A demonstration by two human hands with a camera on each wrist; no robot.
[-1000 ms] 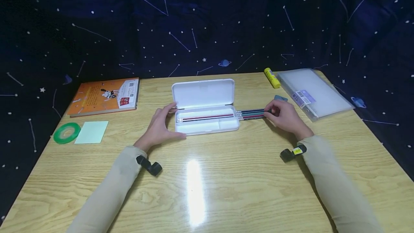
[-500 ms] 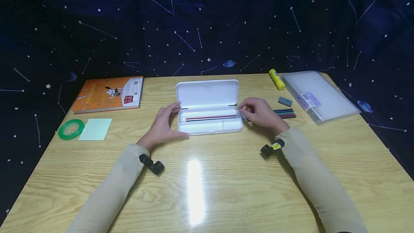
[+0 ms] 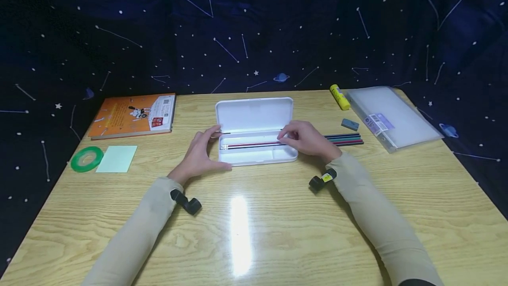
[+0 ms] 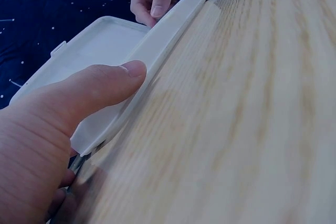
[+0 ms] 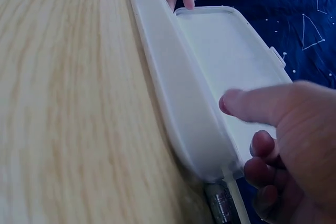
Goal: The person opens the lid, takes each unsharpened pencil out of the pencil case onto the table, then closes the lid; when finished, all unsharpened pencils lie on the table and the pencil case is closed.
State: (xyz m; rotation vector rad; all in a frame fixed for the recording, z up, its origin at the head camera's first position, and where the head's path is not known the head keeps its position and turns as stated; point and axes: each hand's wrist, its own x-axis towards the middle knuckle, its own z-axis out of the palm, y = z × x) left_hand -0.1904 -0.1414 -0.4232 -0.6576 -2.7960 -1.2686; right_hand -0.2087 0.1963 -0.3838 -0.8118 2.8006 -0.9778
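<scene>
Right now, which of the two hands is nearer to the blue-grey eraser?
Right. The right hand is over the right end of the open case, left of the eraser; the left hand is farther away, at the case's left end.

Orange book, green tape, mint paper, yellow glue stick, translucent folder

A study desk, judging by book, folder and pencil case.

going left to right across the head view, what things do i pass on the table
green tape, sticky note, left hand, pencil case, right hand, glue stick, folder
</scene>
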